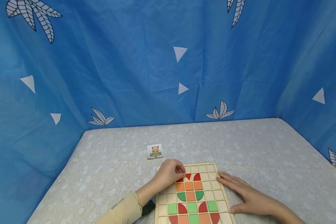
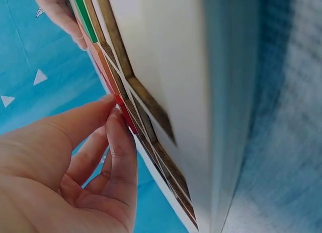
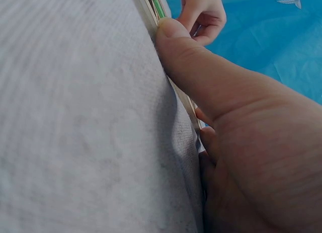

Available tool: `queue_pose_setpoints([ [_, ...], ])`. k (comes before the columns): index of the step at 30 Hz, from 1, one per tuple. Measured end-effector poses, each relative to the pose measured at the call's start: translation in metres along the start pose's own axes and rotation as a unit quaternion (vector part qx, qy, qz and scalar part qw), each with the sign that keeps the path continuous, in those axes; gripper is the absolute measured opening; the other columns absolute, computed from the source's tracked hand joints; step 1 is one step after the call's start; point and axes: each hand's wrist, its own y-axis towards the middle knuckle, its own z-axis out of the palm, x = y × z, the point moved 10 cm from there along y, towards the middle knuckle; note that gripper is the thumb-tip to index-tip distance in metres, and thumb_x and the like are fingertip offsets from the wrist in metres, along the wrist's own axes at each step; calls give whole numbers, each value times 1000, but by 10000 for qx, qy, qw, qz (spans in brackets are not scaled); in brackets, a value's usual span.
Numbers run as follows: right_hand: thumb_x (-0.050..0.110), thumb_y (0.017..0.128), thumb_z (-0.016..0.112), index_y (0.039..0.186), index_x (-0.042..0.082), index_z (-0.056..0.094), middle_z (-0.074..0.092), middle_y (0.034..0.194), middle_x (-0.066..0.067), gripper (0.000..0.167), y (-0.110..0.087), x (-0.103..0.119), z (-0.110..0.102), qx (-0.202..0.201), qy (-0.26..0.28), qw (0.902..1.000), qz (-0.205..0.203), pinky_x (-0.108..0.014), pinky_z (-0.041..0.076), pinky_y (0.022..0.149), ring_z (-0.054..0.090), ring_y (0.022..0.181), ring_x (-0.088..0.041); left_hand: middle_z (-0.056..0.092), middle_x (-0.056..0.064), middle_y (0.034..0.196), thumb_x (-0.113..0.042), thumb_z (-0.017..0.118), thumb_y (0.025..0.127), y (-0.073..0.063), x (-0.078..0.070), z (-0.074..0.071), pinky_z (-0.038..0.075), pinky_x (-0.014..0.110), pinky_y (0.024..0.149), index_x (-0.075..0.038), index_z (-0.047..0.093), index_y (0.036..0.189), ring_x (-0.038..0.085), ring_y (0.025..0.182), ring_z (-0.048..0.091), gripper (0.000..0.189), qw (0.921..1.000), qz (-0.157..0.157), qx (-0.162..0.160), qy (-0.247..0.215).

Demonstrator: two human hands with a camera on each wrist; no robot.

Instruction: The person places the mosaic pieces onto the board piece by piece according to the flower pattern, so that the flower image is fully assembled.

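Note:
My left hand (image 1: pixel 170 172) is over the upper part of a wooden grid board (image 1: pixel 219 194). Its thumb and forefinger pinch a small red piece (image 2: pixel 128 120) at the board's surface; the fingers partly cover that piece in the head view. Right beside these fingertips lies a red triangle (image 1: pixel 188 176), with a red quarter-round piece (image 1: pixel 197 177) one cell farther right. Along the board's right edge rests my right hand (image 1: pixel 247 196), its fingers extended near the upper corner and its thumb (image 3: pixel 176 42) touching the edge lower down.
Orange squares (image 1: pixel 189 186), green quarter-rounds (image 1: pixel 199 195), light green squares (image 1: pixel 192 207) and more red pieces fill cells of the board. A small pattern card (image 1: pixel 155 151) lies behind it on the pale patterned tablecloth (image 1: pixel 114 155). Blue curtains (image 1: pixel 145 62) enclose the table. A black object (image 1: pixel 148 207) sits by the left sleeve.

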Motion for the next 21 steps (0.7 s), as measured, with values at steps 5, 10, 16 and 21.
queue_pose_setpoints([
  [5,42,78,72,147,19,32,23,152,-5,83,0,0,0,17,35,10000,40,-49,37,91,17,135,-6,53,-12,62,-6,74,79,0,0,-2,44,18,54,-13,66,71,1,57,50,14,9999,68,-104,79],
  [10,43,78,72,147,18,33,25,151,-6,83,0,2,-2,-22,-6,10000,16,-50,37,91,17,135,-6,54,-12,62,-4,73,79,1,-1,-3,44,18,54,-13,66,70,0,57,50,15,9997,123,-183,102],
  [16,43,78,72,147,17,33,25,151,-8,83,0,5,-4,-51,-63,9999,-66,-50,36,91,18,136,-10,54,-11,62,-4,73,80,-1,-1,-4,44,19,54,-13,66,71,1,57,50,14,9998,89,-155,-8],
  [21,40,78,73,147,15,33,24,151,-10,84,0,8,-4,-70,-27,9997,-229,-47,36,92,21,136,-15,54,-11,63,-7,72,82,-2,0,-7,44,21,54,-13,67,74,3,58,51,11,9997,-37,-141,-171],
])
